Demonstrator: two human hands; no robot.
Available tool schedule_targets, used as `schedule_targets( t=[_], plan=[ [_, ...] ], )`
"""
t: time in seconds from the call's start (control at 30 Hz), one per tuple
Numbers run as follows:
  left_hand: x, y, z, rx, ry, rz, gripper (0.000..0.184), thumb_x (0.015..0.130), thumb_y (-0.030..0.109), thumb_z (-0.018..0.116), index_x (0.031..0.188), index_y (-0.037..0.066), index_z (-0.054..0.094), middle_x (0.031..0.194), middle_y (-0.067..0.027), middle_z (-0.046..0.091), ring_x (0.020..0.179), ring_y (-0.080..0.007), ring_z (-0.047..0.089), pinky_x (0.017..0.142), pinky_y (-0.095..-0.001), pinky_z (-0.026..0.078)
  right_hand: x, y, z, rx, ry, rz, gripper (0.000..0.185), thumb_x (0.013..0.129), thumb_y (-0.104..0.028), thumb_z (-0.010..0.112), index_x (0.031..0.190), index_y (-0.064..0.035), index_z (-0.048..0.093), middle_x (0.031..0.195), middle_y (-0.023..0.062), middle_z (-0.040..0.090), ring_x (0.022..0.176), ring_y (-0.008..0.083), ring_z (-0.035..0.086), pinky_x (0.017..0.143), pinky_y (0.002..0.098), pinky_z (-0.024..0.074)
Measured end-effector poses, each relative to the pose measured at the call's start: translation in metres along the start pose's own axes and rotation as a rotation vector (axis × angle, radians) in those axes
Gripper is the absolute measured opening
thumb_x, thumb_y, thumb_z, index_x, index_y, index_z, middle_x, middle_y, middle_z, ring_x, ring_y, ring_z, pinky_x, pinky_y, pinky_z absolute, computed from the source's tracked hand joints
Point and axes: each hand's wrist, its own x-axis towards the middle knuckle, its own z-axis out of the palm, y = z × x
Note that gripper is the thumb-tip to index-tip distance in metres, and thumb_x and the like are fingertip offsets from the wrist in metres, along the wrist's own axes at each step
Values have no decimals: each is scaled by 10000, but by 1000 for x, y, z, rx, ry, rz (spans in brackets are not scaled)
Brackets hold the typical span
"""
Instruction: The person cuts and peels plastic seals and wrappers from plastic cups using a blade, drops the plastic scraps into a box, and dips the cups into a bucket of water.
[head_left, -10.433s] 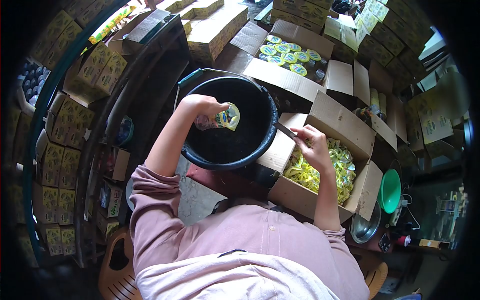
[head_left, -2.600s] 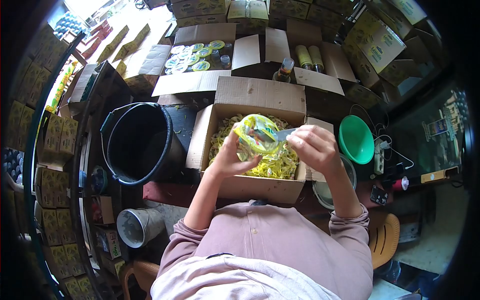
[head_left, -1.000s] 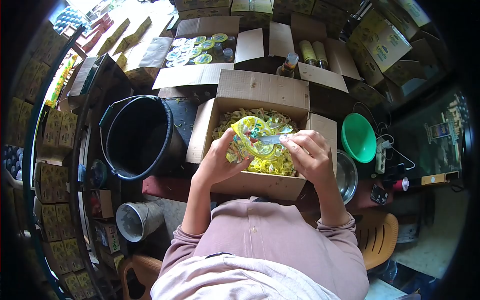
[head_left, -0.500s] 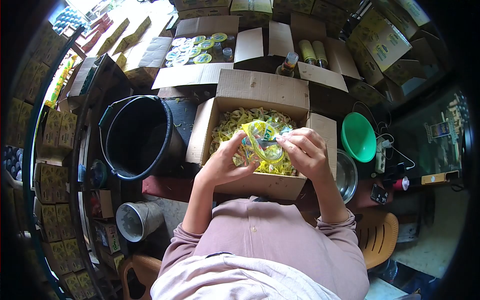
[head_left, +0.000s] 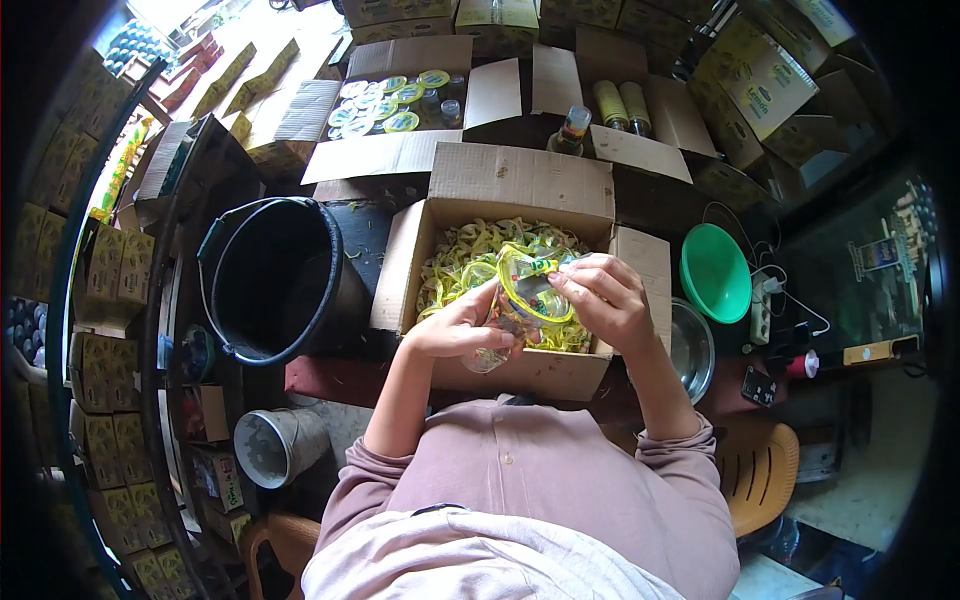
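You hold one cup [head_left: 488, 358] over the near side of the box [head_left: 520, 375], left hand [head_left: 448, 330] clamped on it, right hand [head_left: 612, 305] close by, pinching its lid [head_left: 514, 262], seemingly part-loosened, not off; inside the box, heaped scraps [head_left: 450, 278]; beyond it, lidded cups [head_left: 401, 121], untouched.

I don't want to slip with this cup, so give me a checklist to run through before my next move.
1. Left hand holding the clear plastic cup: ok.
2. Right fingers at the yellow-rimmed lid: ok.
3. Lid completely free of the cup: cannot tell.
4. Anything sharp in the right hand: cannot tell, fingers hide it.
5. Cardboard box of yellow scraps open below the hands: ok.
6. Black bucket open, left of the box: ok.
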Motion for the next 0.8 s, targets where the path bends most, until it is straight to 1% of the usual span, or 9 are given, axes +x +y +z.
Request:
schedule_targets(
  t=[0.07,0.17,0.27,0.37,0.47,0.5,0.67,0.73,0.8],
  plan=[
    [2,-5,-4,-19,-66,-9,632,763,62,575,1303,43,247,975,-117,560,750,-147,568,671,-271,466,-2,2,2,13,-1,14,193,639,-38,643,832,-38,640,761,38,588,757,182,587,671,298,510],
    [2,-13,-10,-162,-172,-52,578,771,66,551,1276,45,268,980,-112,553,768,-156,565,704,-288,458,-1,3,4,27,28,23,201,636,-29,637,836,-44,640,766,35,589,756,177,587,669,296,510],
    [2,-17,-12,-62,-67,-26,493,782,71,527,1219,48,300,1044,-96,505,898,-144,516,781,-288,423,0,4,6,3,27,37,214,630,-13,632,842,-49,639,774,34,588,751,177,586,665,293,509],
    [2,-14,-2,-58,231,71,417,803,109,538,1165,59,336,1120,-64,433,1019,-118,418,851,-275,373,0,6,7,-32,31,54,234,624,17,621,848,-49,639,779,35,585,744,180,583,661,293,508],
    [-1,-7,-11,198,221,79,397,819,159,565,1141,69,351,1165,-41,379,1060,-104,356,865,-256,350,-5,12,6,-66,20,61,264,612,42,611,858,-47,639,776,34,583,741,181,579,653,294,506],
    [-5,-8,-16,121,227,42,474,826,208,584,1208,66,342,1197,-45,369,1046,-120,375,863,-270,369,-5,13,3,-73,16,61,272,607,45,610,861,-47,640,777,34,583,740,182,578,651,296,505],
    [-14,-22,-16,154,410,60,625,831,188,584,1337,65,239,1253,-69,337,1024,-129,392,819,-276,426,-3,14,-2,-93,-13,63,298,594,52,613,876,-43,641,789,37,584,738,185,575,644,303,501],
    [-11,-19,-9,276,422,85,612,830,178,588,1328,61,252,1234,-72,345,987,-126,416,785,-268,440,-2,13,-1,-82,-27,67,301,593,54,612,877,-43,641,791,39,584,736,187,575,641,304,500],
    [-7,-22,-7,271,394,180,595,838,184,584,1323,54,264,1137,-76,413,899,-118,459,742,-260,447,-1,11,0,-76,-27,69,297,592,56,612,872,-41,641,790,40,582,733,188,574,638,304,499]
  ],
)
